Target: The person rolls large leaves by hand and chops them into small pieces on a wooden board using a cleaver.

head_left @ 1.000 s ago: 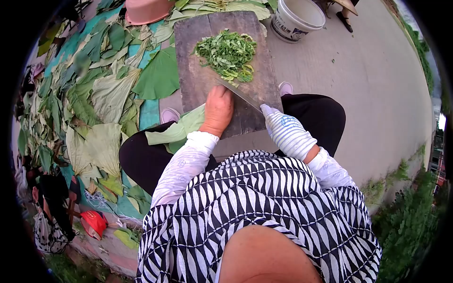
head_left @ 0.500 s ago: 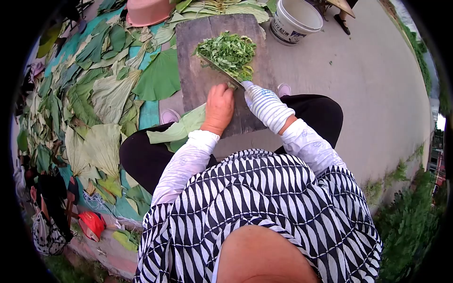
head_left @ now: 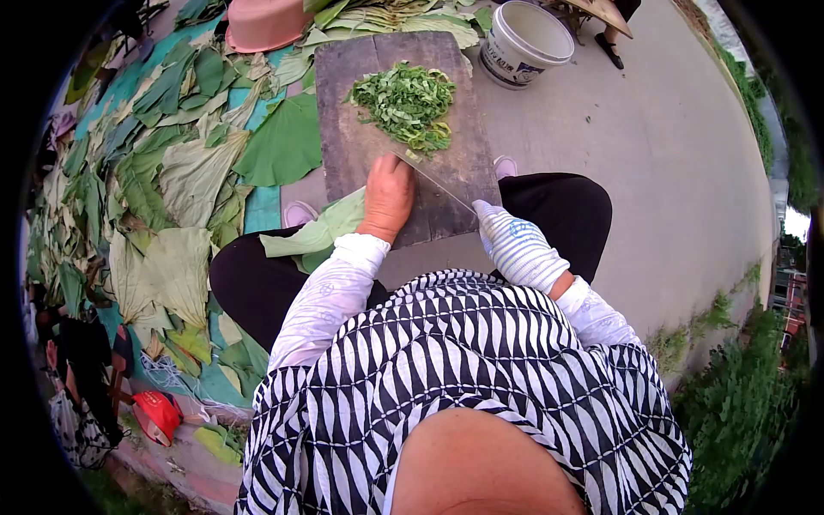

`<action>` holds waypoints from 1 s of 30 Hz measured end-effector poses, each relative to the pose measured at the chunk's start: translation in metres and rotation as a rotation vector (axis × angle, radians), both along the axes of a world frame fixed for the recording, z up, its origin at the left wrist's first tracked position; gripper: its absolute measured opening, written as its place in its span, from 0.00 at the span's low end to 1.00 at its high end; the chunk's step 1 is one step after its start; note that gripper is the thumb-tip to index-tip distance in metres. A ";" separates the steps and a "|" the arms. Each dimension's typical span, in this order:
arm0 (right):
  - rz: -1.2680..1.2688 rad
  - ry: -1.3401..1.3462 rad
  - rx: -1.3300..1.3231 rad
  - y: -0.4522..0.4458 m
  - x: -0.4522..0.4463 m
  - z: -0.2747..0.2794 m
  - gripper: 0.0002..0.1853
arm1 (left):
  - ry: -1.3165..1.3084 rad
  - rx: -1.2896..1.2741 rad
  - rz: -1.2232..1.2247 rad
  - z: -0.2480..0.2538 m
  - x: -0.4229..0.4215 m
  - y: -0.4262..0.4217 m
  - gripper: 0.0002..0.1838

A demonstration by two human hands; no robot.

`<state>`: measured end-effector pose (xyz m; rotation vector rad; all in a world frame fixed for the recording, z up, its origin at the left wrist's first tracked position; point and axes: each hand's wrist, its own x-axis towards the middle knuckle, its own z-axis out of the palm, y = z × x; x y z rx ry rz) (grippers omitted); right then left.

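A wooden cutting board (head_left: pixel 350 163) lies in front of me with a pile of shredded green leaves (head_left: pixel 402 101) on its far half. My left hand (head_left: pixel 389 196) is bare and closed on a rolled lotus leaf (head_left: pixel 330 225), whose loose end trails over my left leg. The cut end pokes out just past the fingertips. In a striped knit glove, my right hand (head_left: pixel 519 246) grips a knife (head_left: pixel 439 186) at the board's right edge. Its blade slants across the board, seen nearly edge-on, with the tip close to my left fingers.
Many large leaves (head_left: pixel 184 180) cover a green sheet on the left. A pink basin (head_left: pixel 268 24) stands beyond them. Right of the board's far end is a white bucket (head_left: pixel 526 43). Another person's foot (head_left: pixel 608 51) shows at the top right. A red cap (head_left: pixel 157 416) lies lower left.
My right hand has drawn the knife back toward me and to the right, away from the shredded pile. The left hand keeps its hold on the leaf.
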<state>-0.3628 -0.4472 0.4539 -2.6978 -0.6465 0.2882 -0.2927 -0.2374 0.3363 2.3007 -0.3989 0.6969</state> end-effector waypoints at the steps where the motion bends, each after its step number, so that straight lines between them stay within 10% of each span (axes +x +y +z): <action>1: 0.001 0.001 -0.002 -0.001 -0.001 -0.001 0.15 | 0.002 0.006 -0.009 0.000 0.000 0.000 0.06; 30: -0.124 -0.031 0.049 0.045 0.059 -0.033 0.16 | 0.053 0.110 0.056 0.007 -0.010 0.000 0.10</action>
